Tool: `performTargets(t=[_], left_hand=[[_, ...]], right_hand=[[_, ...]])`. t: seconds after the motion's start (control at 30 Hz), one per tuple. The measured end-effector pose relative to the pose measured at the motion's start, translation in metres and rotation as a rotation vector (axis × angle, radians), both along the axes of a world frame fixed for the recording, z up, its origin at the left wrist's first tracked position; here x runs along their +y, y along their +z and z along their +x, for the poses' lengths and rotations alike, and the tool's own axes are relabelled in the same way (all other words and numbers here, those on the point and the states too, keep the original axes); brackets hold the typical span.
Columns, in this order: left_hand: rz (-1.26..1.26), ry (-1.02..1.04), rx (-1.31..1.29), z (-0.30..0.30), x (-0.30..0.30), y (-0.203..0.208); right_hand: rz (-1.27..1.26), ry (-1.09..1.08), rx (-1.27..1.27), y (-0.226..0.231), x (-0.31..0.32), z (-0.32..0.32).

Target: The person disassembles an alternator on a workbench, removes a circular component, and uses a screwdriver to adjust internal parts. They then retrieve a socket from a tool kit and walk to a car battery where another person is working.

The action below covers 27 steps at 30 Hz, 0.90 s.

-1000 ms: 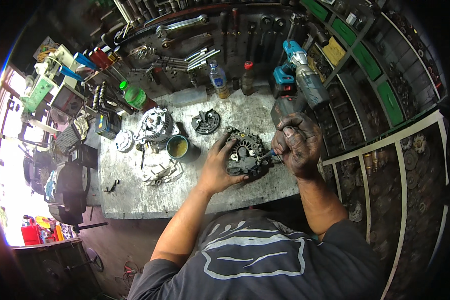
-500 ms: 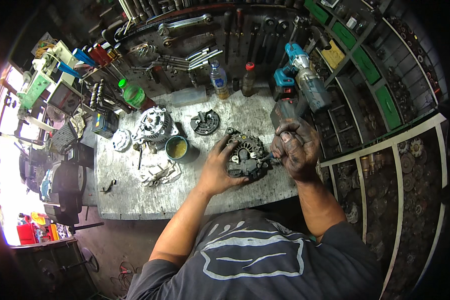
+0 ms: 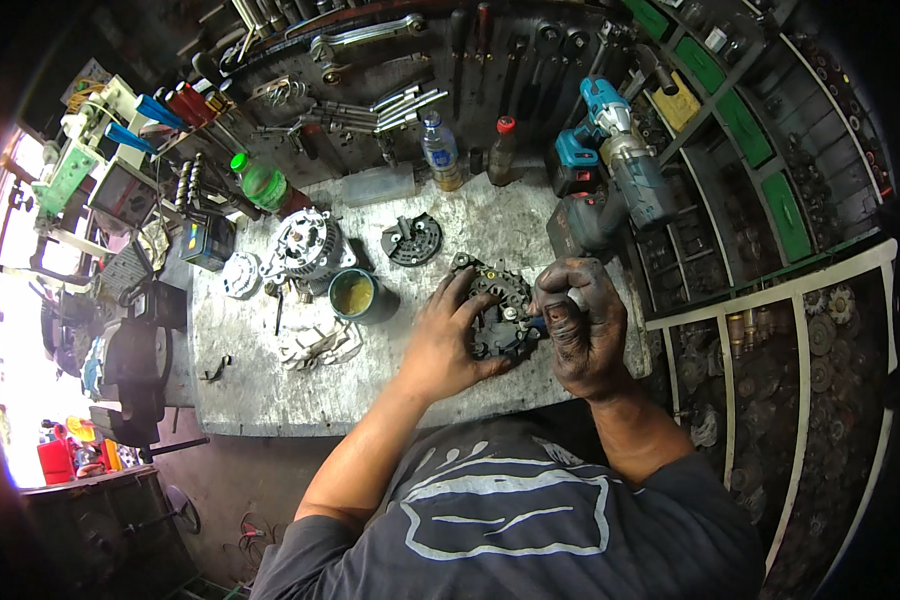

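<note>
On the workbench (image 3: 270, 405) lies a dark, round alternator end housing (image 3: 492, 318), its inner parts facing up. My left hand (image 3: 445, 340) grips its left side, fingers over the upper rim and thumb along the lower edge. Close against its right side my right hand (image 3: 585, 325), blackened with grime, is closed in a fist. A small bluish bit of something shows between that fist and the housing; the rest is hidden in the fingers. Behind the housing lies a black, half-round alternator part (image 3: 412, 241).
A silver alternator body (image 3: 308, 243) stands left, near a cup of yellowish liquid (image 3: 353, 294) and a crumpled rag (image 3: 320, 345). Bottles (image 3: 438, 155) line the back. A teal cordless impact wrench (image 3: 620, 150) stands back right, beside shelves of parts (image 3: 820, 350). Wrenches (image 3: 370, 38) hang behind.
My right fist has turned and come slightly left and nearer the housing. The fingers of my left hand have shifted further over the housing. The view has tilted slightly.
</note>
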<state>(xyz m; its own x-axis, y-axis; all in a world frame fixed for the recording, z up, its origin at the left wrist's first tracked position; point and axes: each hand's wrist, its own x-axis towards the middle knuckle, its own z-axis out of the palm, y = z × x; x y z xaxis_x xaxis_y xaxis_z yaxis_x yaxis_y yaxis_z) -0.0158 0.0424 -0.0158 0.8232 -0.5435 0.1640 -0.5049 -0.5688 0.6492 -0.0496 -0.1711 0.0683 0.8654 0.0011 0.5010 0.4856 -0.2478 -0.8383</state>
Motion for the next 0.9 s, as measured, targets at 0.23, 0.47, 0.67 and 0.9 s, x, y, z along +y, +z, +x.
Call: performTargets(t=[0.23,0.47,0.67,0.9], left_hand=[[-0.055,0.019,0.106,0.004,-0.005,0.009],[-0.074,-0.012,0.098,0.01,-0.002,-0.002],[-0.26,0.074,0.018,0.0,0.004,-0.027],[-0.225,0.145,0.023,-0.005,0.001,-0.041]], right_hand=[[0.04,-0.004,-0.016,-0.008,-0.006,0.01],[0.145,0.053,0.027,-0.008,0.0,0.007],[0.183,0.219,0.019,-0.006,-0.005,0.005],[0.192,-0.034,0.033,-0.01,0.008,0.003]])
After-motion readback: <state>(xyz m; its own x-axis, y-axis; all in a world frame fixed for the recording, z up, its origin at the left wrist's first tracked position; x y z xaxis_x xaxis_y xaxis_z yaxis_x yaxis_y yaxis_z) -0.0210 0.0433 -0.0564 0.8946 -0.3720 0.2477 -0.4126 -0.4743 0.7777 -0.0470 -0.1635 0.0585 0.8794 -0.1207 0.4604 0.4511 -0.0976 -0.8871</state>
